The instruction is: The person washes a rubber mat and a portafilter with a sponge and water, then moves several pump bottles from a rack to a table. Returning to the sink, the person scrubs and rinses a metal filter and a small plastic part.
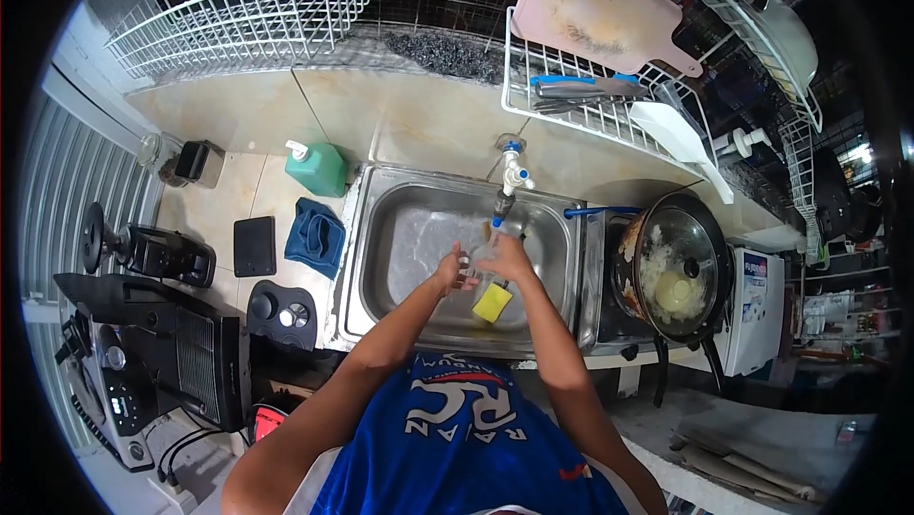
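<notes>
Both of my hands are over the steel sink point(405, 220), below the tap point(511, 177). My right hand point(507, 258) is directly under the spout, its fingers bent inward around a clear, glassy shape point(482, 254); I cannot tell whether this is a drinking glass or running water. Facing it from the left, my left hand point(454, 270) has its fingers spread, the tips close to that clear shape. A yellow sponge point(492, 303) lies in the sink just below my hands.
Left of the sink are a green pump bottle point(317, 168), a folded blue cloth point(315, 237) and a black flat square point(254, 246). To the right, a lidded pan point(674, 267) sits on the stove. A pink cutting board point(600, 15) rests on the wire rack above.
</notes>
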A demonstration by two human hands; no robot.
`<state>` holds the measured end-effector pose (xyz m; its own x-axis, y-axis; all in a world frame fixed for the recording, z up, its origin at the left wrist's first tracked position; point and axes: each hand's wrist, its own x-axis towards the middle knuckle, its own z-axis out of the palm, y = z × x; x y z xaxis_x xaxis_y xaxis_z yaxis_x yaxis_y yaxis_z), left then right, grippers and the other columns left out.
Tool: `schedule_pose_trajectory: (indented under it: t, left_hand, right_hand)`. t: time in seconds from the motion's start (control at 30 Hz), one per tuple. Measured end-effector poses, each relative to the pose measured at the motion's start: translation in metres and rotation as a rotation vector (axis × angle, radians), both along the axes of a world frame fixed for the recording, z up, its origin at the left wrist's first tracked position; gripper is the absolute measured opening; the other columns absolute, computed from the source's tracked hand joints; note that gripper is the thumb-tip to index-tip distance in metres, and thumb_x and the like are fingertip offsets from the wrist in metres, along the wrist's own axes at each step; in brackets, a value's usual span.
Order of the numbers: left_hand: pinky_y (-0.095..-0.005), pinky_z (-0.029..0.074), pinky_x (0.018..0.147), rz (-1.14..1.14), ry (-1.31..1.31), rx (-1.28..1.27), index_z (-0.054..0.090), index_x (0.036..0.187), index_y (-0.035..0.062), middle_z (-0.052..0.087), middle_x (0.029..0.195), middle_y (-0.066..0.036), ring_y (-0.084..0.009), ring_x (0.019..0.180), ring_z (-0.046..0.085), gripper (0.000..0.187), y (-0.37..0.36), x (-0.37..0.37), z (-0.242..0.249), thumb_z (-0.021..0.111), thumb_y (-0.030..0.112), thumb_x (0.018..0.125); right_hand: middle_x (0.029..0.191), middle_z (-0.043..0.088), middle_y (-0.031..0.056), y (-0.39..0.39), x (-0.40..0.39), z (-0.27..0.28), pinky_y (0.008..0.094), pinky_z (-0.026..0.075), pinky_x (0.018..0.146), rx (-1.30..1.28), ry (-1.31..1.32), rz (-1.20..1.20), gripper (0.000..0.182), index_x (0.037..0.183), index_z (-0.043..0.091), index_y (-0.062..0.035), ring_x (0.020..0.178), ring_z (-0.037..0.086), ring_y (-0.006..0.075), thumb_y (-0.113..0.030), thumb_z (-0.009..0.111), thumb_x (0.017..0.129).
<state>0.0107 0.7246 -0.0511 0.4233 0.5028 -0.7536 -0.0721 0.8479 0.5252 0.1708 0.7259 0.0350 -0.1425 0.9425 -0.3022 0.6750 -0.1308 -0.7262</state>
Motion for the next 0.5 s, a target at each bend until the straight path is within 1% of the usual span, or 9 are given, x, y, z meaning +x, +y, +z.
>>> schedule_pose_trajectory:
  t: [0.07,0.2,0.27,0.3,0.33,0.37,0.4,0.47,0.5]
  left_hand:
    - [-0.0390,0.054,0.065,-0.013,-0.050,-0.037,0.027,0.139,0.0083,0.047,0.126,-0.019,-0.0300,0.079,0.064,0.080,-0.005,-0.003,-0.003,0.023,0.069,0.087]
    - [-0.0387,0.053,0.068,-0.011,-0.203,-0.040,0.031,0.136,0.0050,0.051,0.123,-0.019,-0.0286,0.084,0.064,0.073,-0.008,0.007,0.018,0.031,0.061,0.089]
    - [-0.0396,0.053,0.069,0.005,-0.302,-0.014,0.033,0.134,0.0038,0.052,0.121,-0.019,-0.0280,0.086,0.064,0.069,0.000,0.021,0.023,0.038,0.056,0.090]
    - [-0.0413,0.052,0.072,0.076,-0.100,0.143,0.037,0.131,0.0037,0.054,0.118,-0.020,-0.0308,0.087,0.063,0.063,-0.001,0.033,0.025,0.044,0.049,0.089]
    - [-0.0429,0.051,0.074,0.140,0.103,0.298,0.041,0.127,0.0035,0.056,0.115,-0.021,-0.0335,0.088,0.063,0.056,0.000,0.040,0.018,0.051,0.042,0.087]
    - [-0.0472,0.052,0.071,-0.120,0.344,0.616,0.040,0.127,0.0052,0.051,0.116,-0.021,-0.0299,0.096,0.060,0.048,0.011,0.042,0.005,0.056,0.027,0.088]
    - [-0.0472,0.052,0.071,-0.124,0.340,0.618,0.040,0.127,0.0052,0.051,0.116,-0.021,-0.0299,0.096,0.060,0.048,0.010,0.041,0.016,0.056,0.027,0.088]
    - [-0.0423,0.048,0.080,-0.270,0.622,1.006,0.041,0.128,0.0058,0.052,0.118,-0.028,-0.0459,0.092,0.057,0.052,0.007,0.038,0.051,0.051,0.036,0.086]
    - [-0.0423,0.048,0.080,-0.271,0.624,1.012,0.041,0.128,0.0058,0.052,0.118,-0.028,-0.0459,0.092,0.057,0.052,0.008,0.035,0.033,0.051,0.036,0.086]
  right_hand:
    - [0.089,0.064,0.0171,-0.004,0.003,-0.003,0.0352,0.048,0.076,0.072,-0.127,-0.172,0.052,0.097,0.059,0.0014,0.085,0.063,0.0253,-0.022,0.079,0.055]
    - [0.090,0.064,0.0146,-0.014,-0.009,-0.010,0.0374,0.049,0.076,0.043,-0.136,-0.107,0.050,0.101,0.058,-0.0004,0.082,0.063,0.0261,-0.019,0.077,0.059]
    - [0.092,0.064,0.0115,-0.014,-0.006,-0.041,0.0371,0.051,0.069,-0.316,0.782,-0.479,0.040,0.102,0.057,-0.0034,0.082,0.063,0.0240,-0.012,0.071,0.065]
    - [0.094,0.063,0.0070,-0.018,-0.004,-0.050,0.0350,0.050,0.066,-0.389,1.004,-0.540,0.027,0.102,0.058,-0.0054,0.081,0.062,0.0194,-0.012,0.059,0.076]
    - [0.094,0.063,0.0070,-0.024,-0.008,-0.049,0.0350,0.050,0.066,-0.392,1.006,-0.539,0.027,0.102,0.058,-0.0054,0.081,0.062,0.0194,-0.012,0.059,0.076]
    - [0.092,0.062,0.0053,-0.026,-0.011,-0.048,0.0335,0.049,0.065,-0.378,1.282,-0.688,0.024,0.101,0.057,-0.0054,0.082,0.061,0.0186,-0.015,0.054,0.080]
    - [0.089,0.062,0.0036,-0.028,-0.014,-0.047,0.0321,0.049,0.064,-0.354,1.557,-0.840,0.022,0.101,0.056,-0.0054,0.083,0.059,0.0179,-0.017,0.049,0.084]
    - [0.095,0.063,0.0054,-0.022,-0.020,-0.063,0.0305,0.047,0.067,-0.240,1.572,-1.010,0.030,0.103,0.058,-0.0055,0.087,0.060,0.0173,-0.027,0.045,0.085]
    - [0.097,0.063,0.0052,-0.018,-0.026,-0.057,0.0336,0.047,0.070,-0.242,1.286,-0.947,0.029,0.104,0.057,-0.0061,0.089,0.060,0.0184,-0.025,0.046,0.085]
